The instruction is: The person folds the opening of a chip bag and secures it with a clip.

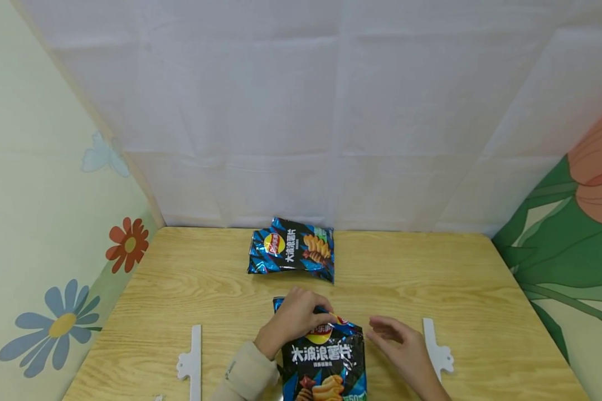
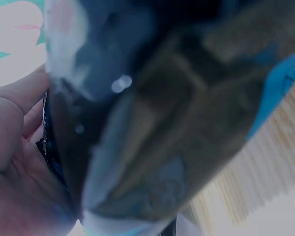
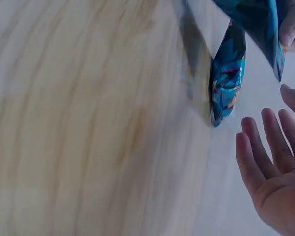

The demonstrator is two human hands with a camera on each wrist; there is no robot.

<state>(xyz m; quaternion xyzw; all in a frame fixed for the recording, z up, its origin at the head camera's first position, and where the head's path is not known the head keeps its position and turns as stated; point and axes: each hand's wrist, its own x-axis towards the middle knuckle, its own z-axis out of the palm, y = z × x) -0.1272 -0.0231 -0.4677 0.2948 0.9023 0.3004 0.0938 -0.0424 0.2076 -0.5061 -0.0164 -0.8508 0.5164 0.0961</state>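
A black and blue bag of chips (image 1: 326,362) is held upright by its top edge near the front of the table. My left hand (image 1: 301,314) pinches that top edge; in the left wrist view the bag (image 2: 152,113) fills most of the picture, with the left hand (image 2: 24,157) at its side. Just right of the bag's upper corner is my right hand (image 1: 403,348), its fingers relaxed and apart from the bag. The right wrist view shows this right hand (image 3: 280,172) with fingers spread and nothing in them.
More chip bags (image 1: 291,249) of the same design lie, apparently stacked, at the back of the wooden table (image 1: 406,267). White clip-like pieces stand out on the table, one at the left (image 1: 195,362) and one at the right (image 1: 433,348). A white sheet (image 1: 281,111) hangs behind.
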